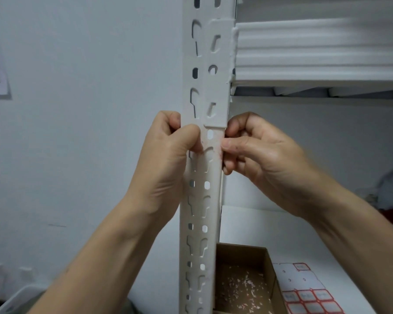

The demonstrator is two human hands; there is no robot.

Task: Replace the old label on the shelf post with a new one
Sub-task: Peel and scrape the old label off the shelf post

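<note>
Obs.: one shelf post, white and slotted, stands upright at centre frame. The old label is on its front face at hand height, only a pinkish smear just below the bracket step. Two hands are on it. The left hand grips the post, thumb on the face and fingers curled round the left edge, which we judge is to steady it and work the smear from that side. The right hand has its fingers curled in and the thumb tip set against the smear at the post's right edge, apparently to scrape. We see no flake held. One open cardboard box sits on the lower shelf just beside the post's foot, placed, we judge, to catch debris. Its floor is littered with scraps, too many to count. One label sheet lies beside the box, within reach. We count seven red-bordered new labels on it, with several blank spots; its lower edge runs out of frame.
</note>
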